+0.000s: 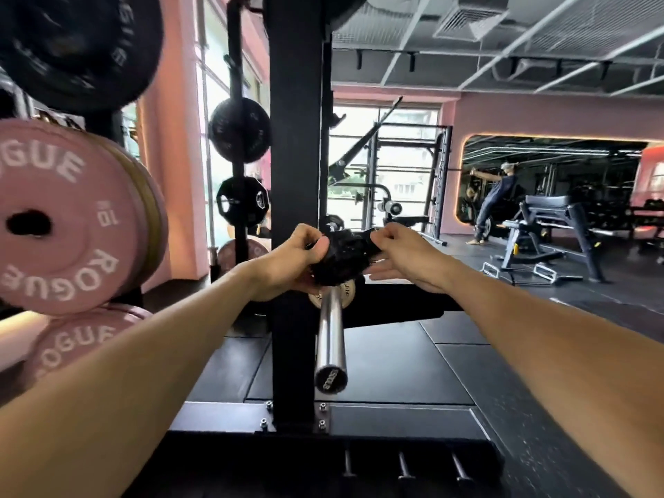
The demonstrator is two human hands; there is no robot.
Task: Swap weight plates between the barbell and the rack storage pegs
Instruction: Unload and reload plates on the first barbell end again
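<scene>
Both hands (293, 258) (402, 257) gripping sleeve collar (343, 257)

The barbell sleeve (330, 336) is bright silver with a black end cap bearing pale lettering. On it sits a black collar (341, 257), gripped by both bare hands, and behind the collar a cream disc with dark print. Just left of the sleeve stands the black rack upright (294, 174). Further left of the sleeve, a pink plate (68, 217) carries white lettering, with an olive-gold plate (152, 224) behind it, a black plate (79, 44) with grey lettering above, and another pink, white-lettered plate (82, 343) below. The walls are pink and the floor is black.
</scene>
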